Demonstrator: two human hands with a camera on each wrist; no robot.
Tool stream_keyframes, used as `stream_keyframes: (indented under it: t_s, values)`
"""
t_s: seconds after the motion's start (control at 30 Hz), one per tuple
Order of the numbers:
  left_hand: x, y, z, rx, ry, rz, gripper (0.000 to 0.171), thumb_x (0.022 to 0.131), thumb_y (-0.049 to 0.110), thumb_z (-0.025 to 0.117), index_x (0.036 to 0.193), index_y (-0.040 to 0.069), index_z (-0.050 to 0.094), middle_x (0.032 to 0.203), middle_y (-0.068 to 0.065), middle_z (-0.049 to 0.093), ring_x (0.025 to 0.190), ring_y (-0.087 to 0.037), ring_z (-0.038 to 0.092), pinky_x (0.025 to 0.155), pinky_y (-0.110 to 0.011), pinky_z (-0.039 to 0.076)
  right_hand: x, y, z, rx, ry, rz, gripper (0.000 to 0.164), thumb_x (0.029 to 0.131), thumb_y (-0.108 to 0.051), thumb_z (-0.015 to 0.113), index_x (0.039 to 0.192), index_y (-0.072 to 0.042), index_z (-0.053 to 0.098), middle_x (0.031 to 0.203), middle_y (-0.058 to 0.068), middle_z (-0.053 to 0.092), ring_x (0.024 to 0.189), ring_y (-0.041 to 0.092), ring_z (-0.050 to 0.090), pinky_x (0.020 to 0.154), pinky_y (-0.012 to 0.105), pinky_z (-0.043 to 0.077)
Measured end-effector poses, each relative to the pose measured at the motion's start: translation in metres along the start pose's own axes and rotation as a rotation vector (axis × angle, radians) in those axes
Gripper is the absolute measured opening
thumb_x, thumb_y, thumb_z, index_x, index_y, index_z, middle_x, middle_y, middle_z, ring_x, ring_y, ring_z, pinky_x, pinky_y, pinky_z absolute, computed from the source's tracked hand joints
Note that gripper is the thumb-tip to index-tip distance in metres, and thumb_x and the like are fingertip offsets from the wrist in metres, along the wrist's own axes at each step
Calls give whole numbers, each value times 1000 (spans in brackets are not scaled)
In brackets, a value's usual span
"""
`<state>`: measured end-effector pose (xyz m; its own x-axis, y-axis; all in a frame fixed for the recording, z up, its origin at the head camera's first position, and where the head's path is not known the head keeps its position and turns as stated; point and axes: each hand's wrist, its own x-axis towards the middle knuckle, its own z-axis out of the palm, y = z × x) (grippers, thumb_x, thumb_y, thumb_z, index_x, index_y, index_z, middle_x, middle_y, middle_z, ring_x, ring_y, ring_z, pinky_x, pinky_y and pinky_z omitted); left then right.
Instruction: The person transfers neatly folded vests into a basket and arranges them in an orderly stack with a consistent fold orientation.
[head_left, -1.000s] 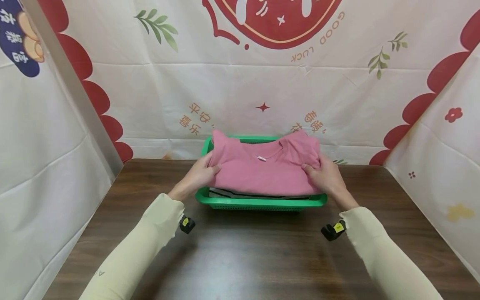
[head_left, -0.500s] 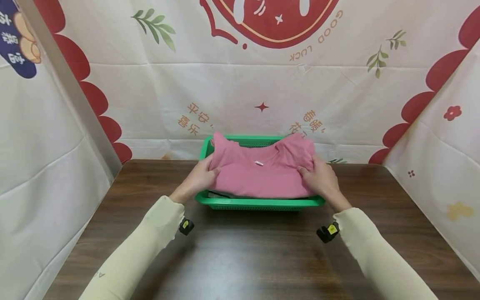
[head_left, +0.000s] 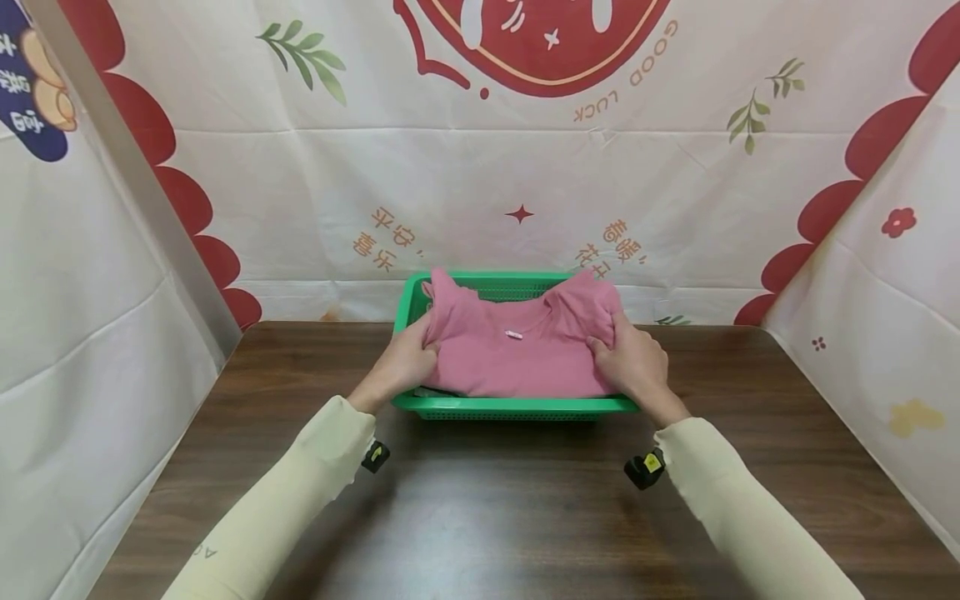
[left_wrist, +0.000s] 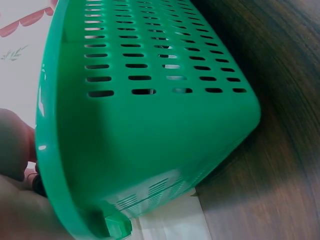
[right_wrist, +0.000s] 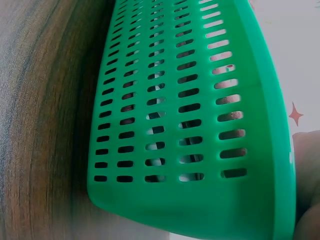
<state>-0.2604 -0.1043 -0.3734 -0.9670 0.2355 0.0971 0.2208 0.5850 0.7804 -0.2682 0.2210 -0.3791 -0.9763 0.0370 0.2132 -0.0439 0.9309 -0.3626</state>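
A folded pink T-shirt [head_left: 517, 362] with a small white label at its neckline lies within the rim of a green plastic basket [head_left: 517, 406] in the head view. My left hand [head_left: 408, 358] grips the shirt's left side, thumb on top. On the opposite side my right hand [head_left: 633, 358] pinches the shirt the same way. Both wrist views are mostly filled by the slotted wall of the green basket [left_wrist: 150, 125]. Part of the left hand [left_wrist: 20, 200] shows past the rim there, and a sliver of the right hand [right_wrist: 307, 185] at the right wrist view's edge. The fingers under the cloth are hidden.
The basket stands on a dark wooden table [head_left: 465, 517], near its back edge. Behind it hangs a white printed cloth [head_left: 465, 183], with further cloth along both sides. A bit of other fabric [head_left: 438, 392] shows under the shirt at the basket's front left.
Both hands have lowered the pink T-shirt into the basket, shifting it slightly left. The striped cloth beneath is now mostly covered. The right hand has moved inward.
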Motion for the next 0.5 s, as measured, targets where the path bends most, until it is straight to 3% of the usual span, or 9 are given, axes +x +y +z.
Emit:
stream_keyframes:
  t_s: [0.27, 0.43, 0.5]
  values:
    - [-1, 5, 2, 42, 5, -21, 45, 94, 4, 45, 138, 13, 42, 129, -12, 55, 96, -25, 53, 80, -39, 45, -1, -2, 2, -51, -22, -20, 63, 91, -35, 56, 141, -3, 36, 89, 31, 65, 75, 43, 60, 59, 56, 45]
    - [-1, 6, 3, 72, 0, -33, 29, 93, 4, 44, 121, 8, 48, 97, -16, 62, 73, -23, 56, 62, -33, 45, -2, -4, 3, -89, -13, -31, 54, 89, -35, 58, 129, 0, 45, 78, 27, 65, 66, 39, 59, 54, 53, 47]
    - [-1, 5, 4, 88, 3, -43, 22, 93, 4, 44, 114, 5, 49, 85, -15, 59, 66, -22, 55, 58, -31, 44, -3, -5, 3, -108, -15, -32, 46, 88, -34, 58, 117, 1, 51, 74, 25, 65, 63, 37, 58, 53, 52, 47]
